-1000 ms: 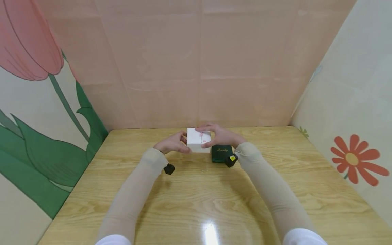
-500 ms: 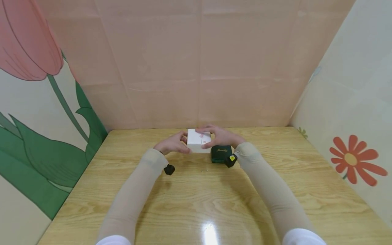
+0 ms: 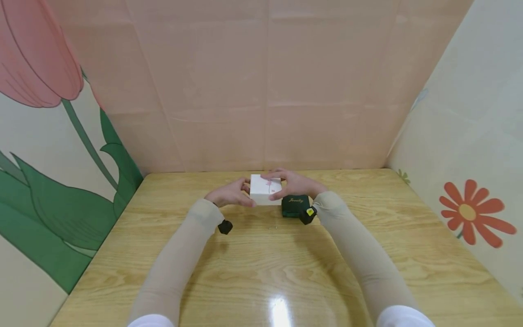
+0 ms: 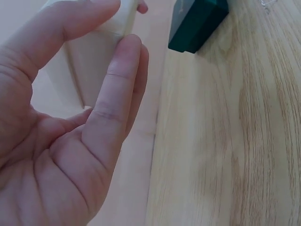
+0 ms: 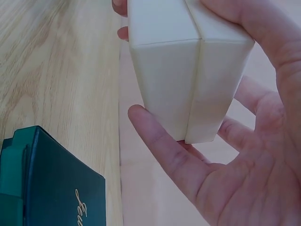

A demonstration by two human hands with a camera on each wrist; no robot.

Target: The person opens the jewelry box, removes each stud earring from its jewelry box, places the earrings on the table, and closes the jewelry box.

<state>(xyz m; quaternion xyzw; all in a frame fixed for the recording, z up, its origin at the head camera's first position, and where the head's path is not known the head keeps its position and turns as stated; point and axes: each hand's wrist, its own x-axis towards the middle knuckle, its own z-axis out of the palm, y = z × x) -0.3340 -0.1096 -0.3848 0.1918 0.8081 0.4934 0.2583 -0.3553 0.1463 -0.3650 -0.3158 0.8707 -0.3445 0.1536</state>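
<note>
On the wood-grain tabletop (image 3: 253, 272), tiny silvery pieces (image 3: 273, 227) are too small to identify; both wrist views cut off the dark green "Jewelry" box (image 3: 295, 204). Partly bent, the fingers of the left hand (image 3: 231, 192) and right hand (image 3: 298, 183) grip opposite sides of a white cardboard box (image 3: 260, 190), raised above the table beside the green one. Pink printing marks its top; a seam crosses its sides.

A creased pink backdrop (image 3: 261, 91) fills the upper middle, with a tulip (image 3: 37, 59) at left and an orange-red flower (image 3: 467, 212) at right. Glare (image 3: 280, 313) whitens the wood-grain tabletop (image 3: 237, 281), bottom centre.
</note>
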